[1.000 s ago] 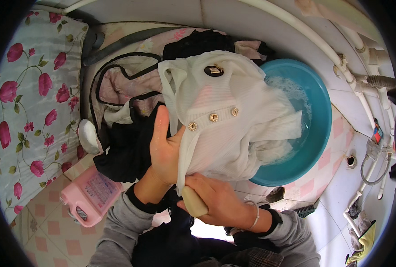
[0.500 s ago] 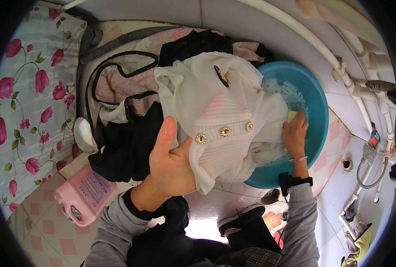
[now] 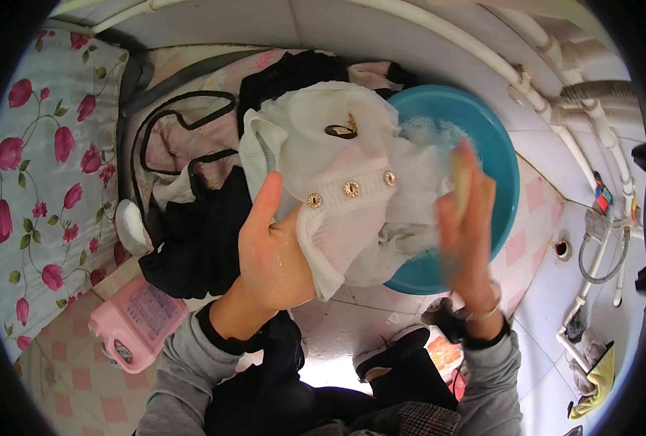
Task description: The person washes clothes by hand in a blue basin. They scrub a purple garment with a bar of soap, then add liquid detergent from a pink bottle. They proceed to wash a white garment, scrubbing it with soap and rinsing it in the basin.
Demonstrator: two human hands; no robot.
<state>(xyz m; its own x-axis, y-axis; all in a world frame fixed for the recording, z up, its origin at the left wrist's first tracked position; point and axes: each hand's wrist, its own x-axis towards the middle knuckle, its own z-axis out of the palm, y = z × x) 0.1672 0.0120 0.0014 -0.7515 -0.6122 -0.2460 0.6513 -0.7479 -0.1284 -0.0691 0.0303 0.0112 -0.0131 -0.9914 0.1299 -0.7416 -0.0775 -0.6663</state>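
Note:
A white ribbed top [image 3: 330, 102] with three jewelled buttons and a gold-and-black ornament lies spread, partly in the blue basin [image 3: 508, 182]. My left hand [image 3: 275, 254] is under its edge, palm up and open. The thumb stretches out, and the fingers are covered by the fabric, with a pinkish tint showing through. Over the basin, my right hand [image 3: 472, 236] is blurred by motion. It grips a pale yellow bar, apparently soap [image 3: 462, 178], turned edge-on. Foamy water [image 3: 439, 132] and wet white cloth show in the basin.
Black clothes [image 3: 203, 229] and a pink garment with black trim [image 3: 170, 142] lie left of the top. A pink jug [image 3: 137, 323] stands at lower left, near a floral cover [image 3: 61, 182]. White pipes [image 3: 446, 36] run along the wall.
My right hand has lifted with the bar and come back toward me, away from the cloth in the basin. My left hand stays under the top. The whole view has shifted slightly.

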